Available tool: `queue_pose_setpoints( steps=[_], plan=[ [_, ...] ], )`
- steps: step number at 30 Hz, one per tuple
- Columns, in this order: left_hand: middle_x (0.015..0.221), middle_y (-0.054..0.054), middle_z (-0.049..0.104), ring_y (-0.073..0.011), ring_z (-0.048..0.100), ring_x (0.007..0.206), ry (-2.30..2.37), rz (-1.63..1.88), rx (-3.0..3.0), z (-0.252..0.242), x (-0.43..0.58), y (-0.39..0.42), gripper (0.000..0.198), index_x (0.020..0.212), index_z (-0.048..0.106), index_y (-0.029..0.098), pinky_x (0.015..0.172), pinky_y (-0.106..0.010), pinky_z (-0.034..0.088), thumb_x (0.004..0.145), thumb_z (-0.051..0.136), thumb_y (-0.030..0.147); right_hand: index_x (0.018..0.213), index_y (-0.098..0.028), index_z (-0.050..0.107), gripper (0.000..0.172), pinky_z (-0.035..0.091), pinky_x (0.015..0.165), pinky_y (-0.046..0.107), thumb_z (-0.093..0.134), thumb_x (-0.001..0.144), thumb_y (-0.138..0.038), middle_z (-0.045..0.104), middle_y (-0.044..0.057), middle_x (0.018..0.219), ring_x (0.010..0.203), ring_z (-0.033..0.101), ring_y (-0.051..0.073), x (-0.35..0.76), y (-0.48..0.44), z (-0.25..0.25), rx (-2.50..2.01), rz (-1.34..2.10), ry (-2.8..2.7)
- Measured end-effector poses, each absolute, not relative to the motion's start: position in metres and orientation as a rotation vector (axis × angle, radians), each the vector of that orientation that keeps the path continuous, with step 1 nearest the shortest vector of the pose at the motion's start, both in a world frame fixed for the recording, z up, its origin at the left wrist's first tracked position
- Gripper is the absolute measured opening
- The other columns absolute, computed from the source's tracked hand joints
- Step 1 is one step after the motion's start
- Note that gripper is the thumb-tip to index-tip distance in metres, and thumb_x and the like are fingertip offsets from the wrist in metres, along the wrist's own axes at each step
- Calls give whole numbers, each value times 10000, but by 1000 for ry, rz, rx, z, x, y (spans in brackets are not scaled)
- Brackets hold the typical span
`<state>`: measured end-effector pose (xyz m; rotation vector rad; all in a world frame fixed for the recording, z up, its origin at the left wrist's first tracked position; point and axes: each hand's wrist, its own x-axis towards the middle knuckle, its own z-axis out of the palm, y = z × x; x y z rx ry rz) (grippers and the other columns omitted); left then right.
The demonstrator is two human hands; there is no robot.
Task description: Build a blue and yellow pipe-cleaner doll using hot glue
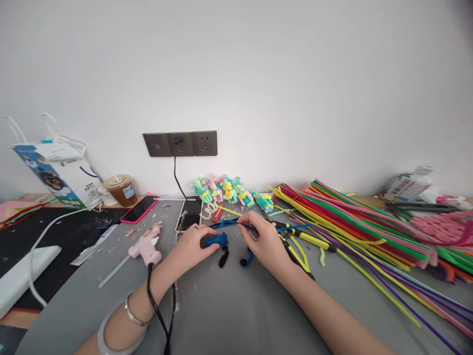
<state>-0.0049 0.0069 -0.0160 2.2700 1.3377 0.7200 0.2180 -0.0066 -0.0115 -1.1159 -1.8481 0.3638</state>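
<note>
Left hand (197,242) pinches a blue bundle (219,240) between thumb and fingers over the grey table (221,310), seemingly to steady it, while the right hand (264,240) nips a blue strand (227,223); glue gun (148,251) and pliers (314,239) lie to either side, likely for easy reach

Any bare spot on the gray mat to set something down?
Yes: gray mat between black cord and right forearm; another between glue stick and white bangle. Crowded: by the right hand (pliers), toward the wall (figures, colored sticks).
</note>
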Motion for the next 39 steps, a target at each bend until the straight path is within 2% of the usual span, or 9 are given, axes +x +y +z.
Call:
queue_pose_setpoints(
  steps=[4,8,17,25,32,39],
  plan=[
    [1030,-51,714,-242,662,964,1320,845,2175,-12,-2,9,191,1013,682,219,874,-364,504,828,634,216,869,-221,546,92,386,560,267,473,926,-226,604,35,800,652,516,160,220,-5,-11,-1127,416,-1757],
    [1085,-66,685,-221,645,981,1187,963,2105,-10,-3,9,217,1090,650,212,849,-336,507,885,594,255,862,-211,552,105,398,583,269,494,932,-263,572,25,778,635,471,151,223,-3,-8,-1094,514,-1644],
    [1080,-70,687,-208,646,1026,911,1018,1963,-4,-2,3,203,1077,678,201,896,-312,533,887,648,265,858,-199,556,166,394,643,279,486,964,-305,555,24,799,701,488,157,223,-3,-3,-959,674,-1680],
    [1178,-81,659,-221,637,1096,796,1087,1865,-13,-6,5,332,1225,660,263,897,-312,555,894,676,284,879,-199,564,205,358,617,271,498,975,-367,538,17,806,693,462,146,222,-6,-3,-916,875,-1707],
    [1099,-83,634,-200,624,1026,733,1208,1881,-12,-4,5,295,1205,692,263,839,-282,556,912,658,254,923,-209,522,256,342,588,259,523,967,-461,492,-14,750,657,427,132,218,-9,-5,-826,1169,-1632],
    [1115,-73,619,-190,617,1029,719,1204,1930,-13,-4,5,361,1282,649,305,865,-286,545,928,635,233,942,-218,488,258,340,584,266,499,979,-474,508,-16,749,632,410,127,216,-10,-7,-792,1261,-1652]
  ],
)
